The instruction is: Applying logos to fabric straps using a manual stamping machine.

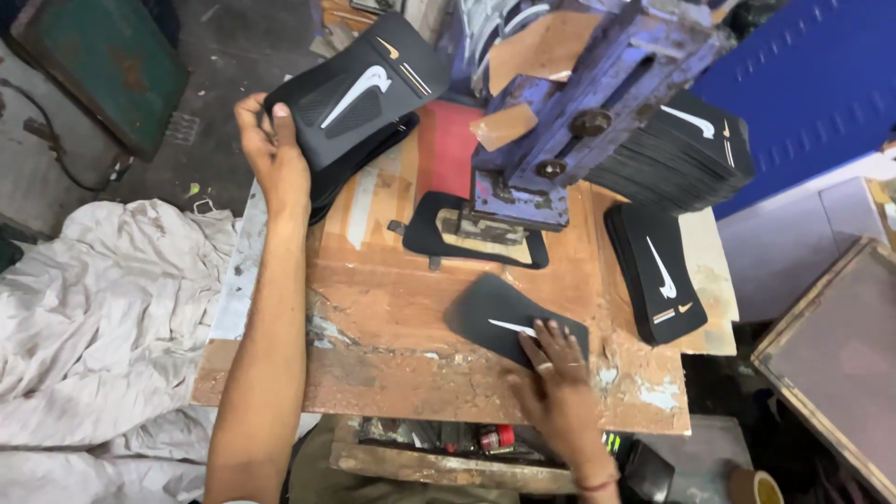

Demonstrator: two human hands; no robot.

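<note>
The worn wooden surface [392, 317] fills the view, its top scuffed, flaking and patched with pale paint, and everything sits within arm's reach of the person. At its back stands the heavy blue-purple press [579, 103], blocky metal with big bolts and chipped paint, its foot coming down on a black cutting frame [425, 229] that lies flat under it, seemingly so a piece can go straight in. To the right of the press, a tall stack of black pieces [691, 154] leans at the far corner, edges layered like thin foam sheets. Just in front of it a lower pile [658, 271] lies flat, white curved mark up. Off to the left, crumpled white cloth [103, 327] sprawls on the floor. Now the left hand [271, 149], fingers closed on the edge of a black printed piece [359, 89], holds it tilted above another dark pile at the far left corner. The right hand [555, 359] lies flat, fingers spread and gripping nothing, pressing a plain black piece [509, 317] to the near middle of the surface, apparently to keep it from sliding.
</note>
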